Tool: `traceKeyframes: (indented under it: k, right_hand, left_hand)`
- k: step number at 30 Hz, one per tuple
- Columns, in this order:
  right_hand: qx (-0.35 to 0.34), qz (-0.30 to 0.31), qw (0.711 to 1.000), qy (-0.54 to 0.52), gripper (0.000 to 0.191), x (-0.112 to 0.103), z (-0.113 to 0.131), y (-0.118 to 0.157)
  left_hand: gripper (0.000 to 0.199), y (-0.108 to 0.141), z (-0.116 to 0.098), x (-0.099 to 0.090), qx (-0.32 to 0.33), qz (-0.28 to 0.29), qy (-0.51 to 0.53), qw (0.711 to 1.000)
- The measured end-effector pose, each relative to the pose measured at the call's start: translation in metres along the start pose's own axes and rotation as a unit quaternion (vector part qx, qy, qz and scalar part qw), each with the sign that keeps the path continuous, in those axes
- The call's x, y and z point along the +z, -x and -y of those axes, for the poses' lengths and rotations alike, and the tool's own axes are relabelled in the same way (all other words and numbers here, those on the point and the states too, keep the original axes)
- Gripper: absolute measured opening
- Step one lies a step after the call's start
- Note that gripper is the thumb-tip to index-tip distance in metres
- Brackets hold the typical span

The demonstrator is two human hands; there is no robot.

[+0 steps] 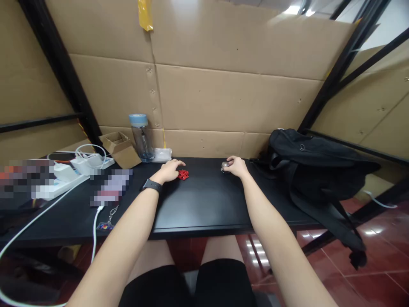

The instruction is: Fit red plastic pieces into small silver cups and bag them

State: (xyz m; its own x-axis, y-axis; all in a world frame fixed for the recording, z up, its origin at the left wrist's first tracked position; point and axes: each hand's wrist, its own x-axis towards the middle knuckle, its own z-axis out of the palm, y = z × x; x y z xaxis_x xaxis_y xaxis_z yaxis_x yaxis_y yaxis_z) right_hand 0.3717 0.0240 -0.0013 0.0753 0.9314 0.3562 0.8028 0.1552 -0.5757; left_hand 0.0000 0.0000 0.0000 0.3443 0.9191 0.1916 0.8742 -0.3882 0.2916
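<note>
A small red heap [183, 175], too small to make out as cord or loose pieces, lies on the black table [198, 207]. My left hand [169, 170], with a dark watch on its wrist, rests right beside it. The fingers there are apart, reaching over the heap's far side, and I see nothing held in them. Farther right, my right hand [237, 165] has its thumb and fingertips closed on a small round, clear-looking object [225, 166] at the tabletop. The fingers cover part of that object.
A lidded bottle [143, 140], an open carton [123, 151] and a clear packet [162, 154] stand at the back left. A power strip [79, 170], a blurred phone [112, 187] and a keychain [107, 224] lie left. A black bag [319, 166] sits right, its strap hanging down.
</note>
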Motion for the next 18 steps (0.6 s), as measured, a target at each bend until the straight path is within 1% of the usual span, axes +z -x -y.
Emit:
traceKeyframes:
  k: [5,13,18]
  right_hand:
    - [-0.002,0.007,1.000,-0.006,0.041,0.000,0.002,0.000]
    - [-0.012,0.025,0.999,-0.021,0.037,-0.007,0.002,0.001]
    - [-0.019,0.030,0.999,-0.020,0.037,-0.010,0.004,0.002]
  left_hand:
    - [0.063,-0.002,0.002,0.001,-0.002,-0.002,-0.006,1.000]
    - [0.064,-0.002,0.003,0.002,-0.002,-0.005,-0.004,1.000]
    - [0.058,-0.002,0.003,0.003,0.002,-0.031,0.011,0.999]
